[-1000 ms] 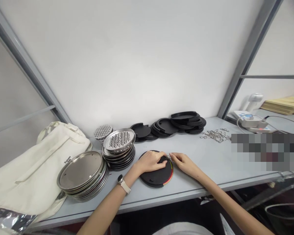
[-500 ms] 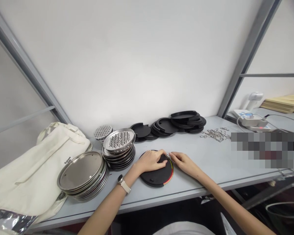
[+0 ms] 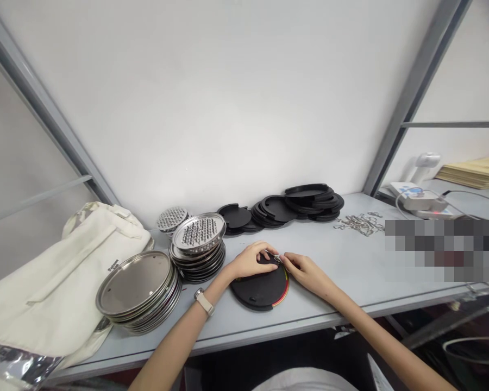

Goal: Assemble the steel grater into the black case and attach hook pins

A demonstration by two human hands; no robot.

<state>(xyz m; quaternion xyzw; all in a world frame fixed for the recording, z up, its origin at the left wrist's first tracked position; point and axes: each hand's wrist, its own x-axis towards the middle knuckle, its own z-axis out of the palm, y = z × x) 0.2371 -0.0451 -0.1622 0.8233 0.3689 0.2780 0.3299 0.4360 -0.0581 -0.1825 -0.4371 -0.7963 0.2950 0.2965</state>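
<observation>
The left hand [image 3: 255, 260] rests on the black disc [image 3: 255, 290]; the right hand's [image 3: 303, 270] grip pinches a small metal clip [image 3: 277, 259] at its far edge; the left grip's closure cannot be told.

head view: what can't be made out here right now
- small metal piece at the fingertips of the left hand and right hand: head view, too small and partly covered by fingers
- far upper edge of the black disc: head view, behind the left hand
- print on the cream bag: head view, too small and blurred
- whatever lies at the table's right: head view, masked by grey blocks
- both elbows: head view, cut off or below the frame
</observation>
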